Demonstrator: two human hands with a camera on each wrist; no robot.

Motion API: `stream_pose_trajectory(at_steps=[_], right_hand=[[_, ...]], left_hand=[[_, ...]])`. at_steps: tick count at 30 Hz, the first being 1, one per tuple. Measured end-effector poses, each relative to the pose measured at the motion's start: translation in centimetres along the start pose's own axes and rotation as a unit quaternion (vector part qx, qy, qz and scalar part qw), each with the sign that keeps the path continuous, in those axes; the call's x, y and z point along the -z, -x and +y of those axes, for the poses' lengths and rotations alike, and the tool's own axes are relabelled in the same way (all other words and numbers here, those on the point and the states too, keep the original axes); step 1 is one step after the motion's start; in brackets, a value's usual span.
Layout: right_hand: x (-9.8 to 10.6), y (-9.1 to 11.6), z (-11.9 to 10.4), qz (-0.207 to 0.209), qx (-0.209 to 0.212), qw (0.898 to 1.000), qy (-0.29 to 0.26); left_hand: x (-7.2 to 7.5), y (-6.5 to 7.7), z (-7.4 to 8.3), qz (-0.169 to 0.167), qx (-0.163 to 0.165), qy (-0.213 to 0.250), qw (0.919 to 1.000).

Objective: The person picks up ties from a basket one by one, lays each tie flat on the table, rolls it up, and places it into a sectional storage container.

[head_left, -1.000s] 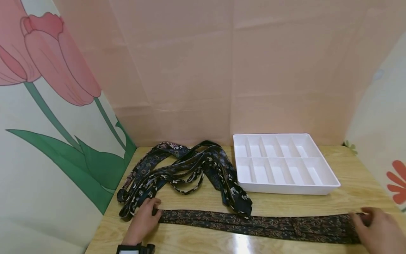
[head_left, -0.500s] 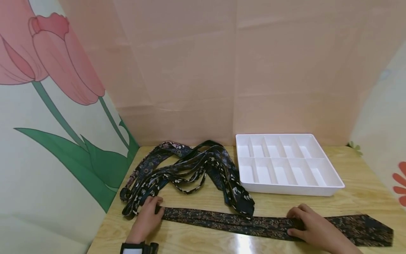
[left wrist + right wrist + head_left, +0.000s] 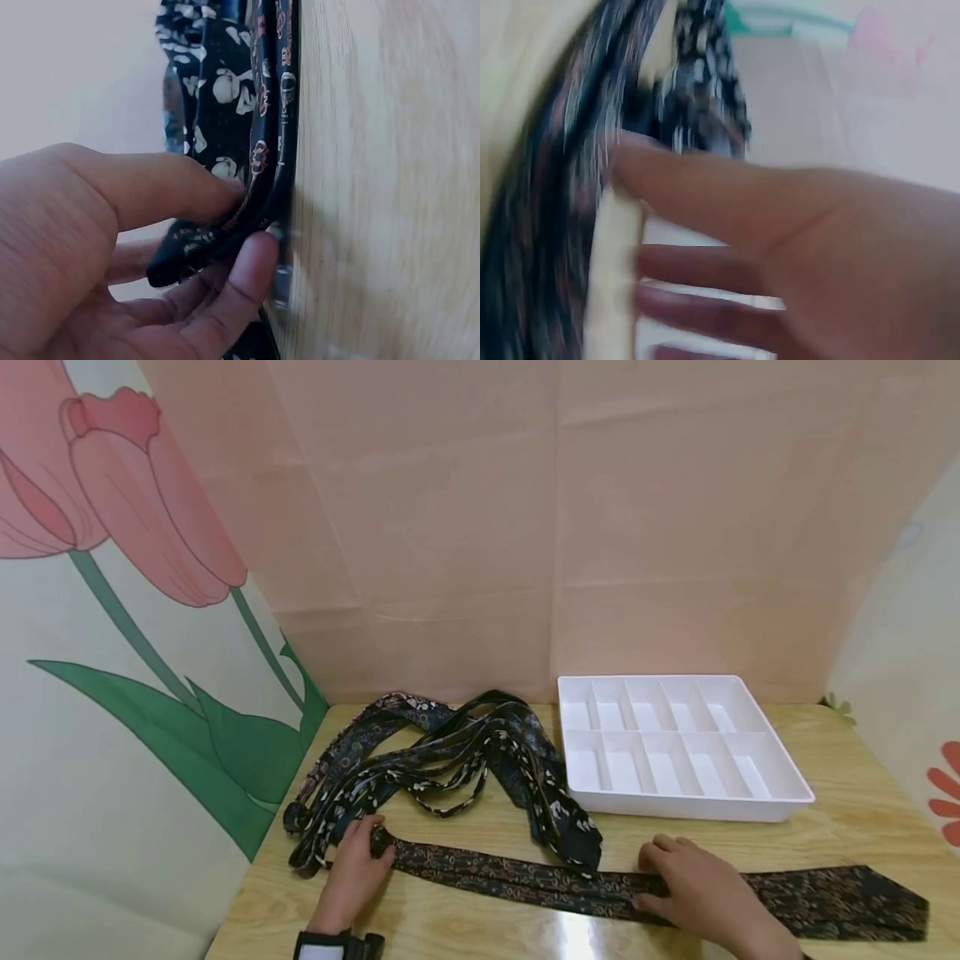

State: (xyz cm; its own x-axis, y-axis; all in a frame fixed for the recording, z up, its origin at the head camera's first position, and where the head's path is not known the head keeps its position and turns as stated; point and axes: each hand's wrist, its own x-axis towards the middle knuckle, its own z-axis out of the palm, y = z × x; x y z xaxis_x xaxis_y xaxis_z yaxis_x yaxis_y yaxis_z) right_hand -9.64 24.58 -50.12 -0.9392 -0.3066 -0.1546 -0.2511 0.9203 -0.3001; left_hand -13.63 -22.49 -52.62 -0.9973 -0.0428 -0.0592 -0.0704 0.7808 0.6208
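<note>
Brown-patterned tie [image 3: 525,881], stretching lengthwise along the near side of the table [image 3: 862,827], in front of a dark heap of ties [image 3: 465,745]. Starting at the left: pinching the narrow end [image 3: 172,262] between thumb and fingers of the left hand [image 3: 356,872], right beside that heap. Best holding this pinch firm and keeping the little bend there neat, without twisting. Moving on to the middle: seemingly smoothing the tie, so best keeping it straight and flat, and minding the heap's drooping tip, touching or overlapping the far edge, cannot tell which. Farther right: straddling the tie with thumb and fingers of the right hand [image 3: 697,893], too blurred in the wrist view for telling a light touch from a grip. Best pressing evenly, staying clear of the white divided tray [image 3: 690,806] behind.

Now the changes, again from the left: lifting and curling the narrow end a touch more than half a second back. Sliding slightly farther left with the right hand. Leaving the pointed wide end [image 3: 862,902], covered by that hand a second ago, lying bare at far right. Finding heap and tray in the same place.
</note>
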Motion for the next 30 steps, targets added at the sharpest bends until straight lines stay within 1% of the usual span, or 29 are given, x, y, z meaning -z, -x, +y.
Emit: stream_pose_trajectory(at_steps=[2, 4, 5, 8, 12, 18, 20, 21, 23, 25, 26, 27, 30], right_hand=[[0.0, -0.9, -2.0, 0.038, 0.001, 0.999, -0.010], [-0.4, -2.0, -4.0, 0.074, 0.008, 0.997, -0.032], [-0.7, -2.6, -4.8, 0.084, 0.013, 0.995, -0.045], [-1.6, -4.4, -6.4, 0.107, 0.030, 0.992, -0.060], [-2.6, -6.7, -7.4, 0.139, 0.038, 0.987, -0.066], [-3.8, -9.5, -7.7, 0.201, 0.031, 0.973, -0.109], [-3.9, -9.9, -7.7, 0.208, 0.036, 0.970, -0.122], [-3.9, -10.0, -7.7, 0.205, 0.039, 0.970, -0.126], [-3.8, -9.8, -7.9, 0.192, 0.047, 0.972, -0.123], [-3.5, -9.5, -8.2, 0.170, 0.053, 0.977, -0.114], [-3.3, -9.2, -8.5, 0.159, 0.053, 0.980, -0.105], [-3.1, -8.9, -8.8, 0.157, 0.053, 0.982, -0.085], [-2.8, -7.9, -9.9, 0.165, 0.053, 0.984, -0.033]], left_hand=[[0.0, 0.0, 0.0, 0.001, 0.000, -0.003, 1.0000], [0.0, -0.1, 0.1, -0.001, -0.003, -0.006, 1.0000], [0.0, -0.1, 0.1, -0.002, -0.006, -0.008, 0.9999], [-0.1, -0.1, 0.2, -0.009, -0.006, -0.010, 0.9999], [-0.1, 0.0, 0.3, -0.014, -0.010, -0.012, 0.9998], [0.0, 0.1, 0.3, -0.015, -0.009, -0.018, 0.9997], [0.0, 0.1, 0.4, -0.019, -0.004, -0.020, 0.9996], [0.1, 0.1, 0.4, -0.020, 0.000, -0.021, 0.9996], [0.1, 0.0, 0.4, -0.023, 0.008, -0.022, 0.9995], [0.1, -0.1, 0.4, -0.022, 0.013, -0.021, 0.9994], [0.0, -0.1, 0.4, -0.021, 0.015, -0.019, 0.9995], [0.0, -0.1, 0.4, -0.020, 0.018, -0.014, 0.9995], [-0.2, 0.2, 0.5, -0.011, 0.029, 0.005, 0.9995]])
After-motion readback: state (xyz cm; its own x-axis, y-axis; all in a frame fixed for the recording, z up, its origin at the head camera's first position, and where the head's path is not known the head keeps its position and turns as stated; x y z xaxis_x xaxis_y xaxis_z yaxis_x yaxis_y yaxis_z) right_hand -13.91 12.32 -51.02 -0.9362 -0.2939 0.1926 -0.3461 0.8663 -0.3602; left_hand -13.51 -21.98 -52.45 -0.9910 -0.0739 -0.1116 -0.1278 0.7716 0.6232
